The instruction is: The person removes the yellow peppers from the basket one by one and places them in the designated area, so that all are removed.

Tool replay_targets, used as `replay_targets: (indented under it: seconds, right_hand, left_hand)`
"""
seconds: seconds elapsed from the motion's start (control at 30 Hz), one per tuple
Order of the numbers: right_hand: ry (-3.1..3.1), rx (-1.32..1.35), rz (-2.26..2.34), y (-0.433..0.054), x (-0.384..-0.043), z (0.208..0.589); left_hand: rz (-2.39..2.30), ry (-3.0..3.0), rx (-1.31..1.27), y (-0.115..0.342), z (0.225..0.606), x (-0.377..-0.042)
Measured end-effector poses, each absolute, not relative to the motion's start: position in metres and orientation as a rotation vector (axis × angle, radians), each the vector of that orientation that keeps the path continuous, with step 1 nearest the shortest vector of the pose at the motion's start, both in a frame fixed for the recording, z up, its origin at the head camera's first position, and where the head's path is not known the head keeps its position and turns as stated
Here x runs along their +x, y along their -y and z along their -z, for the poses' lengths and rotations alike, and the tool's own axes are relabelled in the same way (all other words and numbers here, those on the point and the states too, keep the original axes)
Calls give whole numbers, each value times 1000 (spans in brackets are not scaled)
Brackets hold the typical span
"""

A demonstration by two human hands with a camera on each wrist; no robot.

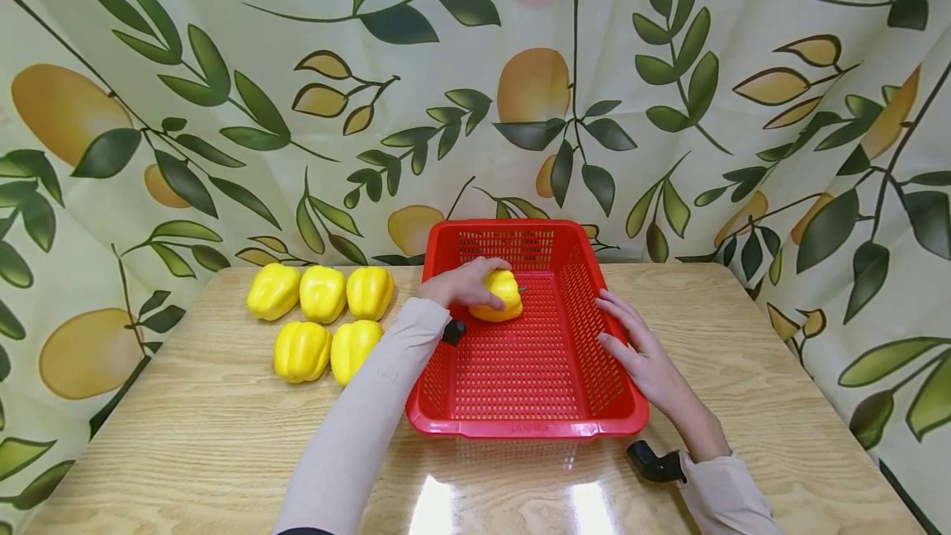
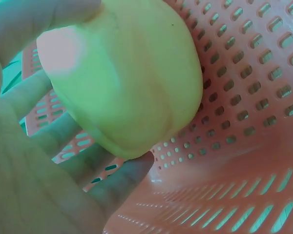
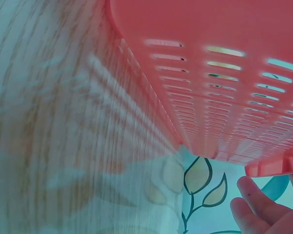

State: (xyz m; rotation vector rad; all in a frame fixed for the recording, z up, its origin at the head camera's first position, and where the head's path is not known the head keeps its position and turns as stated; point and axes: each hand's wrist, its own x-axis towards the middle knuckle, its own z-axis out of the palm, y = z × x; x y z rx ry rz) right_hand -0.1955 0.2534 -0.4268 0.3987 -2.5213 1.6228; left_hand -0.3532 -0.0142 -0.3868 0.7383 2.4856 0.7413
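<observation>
In the head view, my left hand (image 1: 466,282) reaches over the left rim into a red plastic basket (image 1: 520,428). Its thumb and fingers grip a yellow bell pepper (image 1: 507,297) low in the far left part of the basket. The left wrist view shows this bell pepper (image 2: 132,78) close up, the thumb over one side and fingers around the other. On the basket's right rim rests my right hand (image 1: 642,353), its fingers fairly straight. From the right wrist, its fingers (image 3: 263,209) appear beside the rim, outside the perforated wall.
Several more yellow bell peppers (image 1: 323,294) sit in two rows on the wooden table (image 1: 186,403), left of the basket. Behind the table hangs a leaf-and-fruit patterned curtain (image 1: 446,106), close to the basket's far end.
</observation>
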Motion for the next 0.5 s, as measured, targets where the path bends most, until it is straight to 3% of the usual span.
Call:
replay_targets:
  seconds: [0.5]
  right_hand:
    - [2530,382,-1633,-252,-195,426]
  left_hand:
    - [-723,-2382,664,17,385,-348]
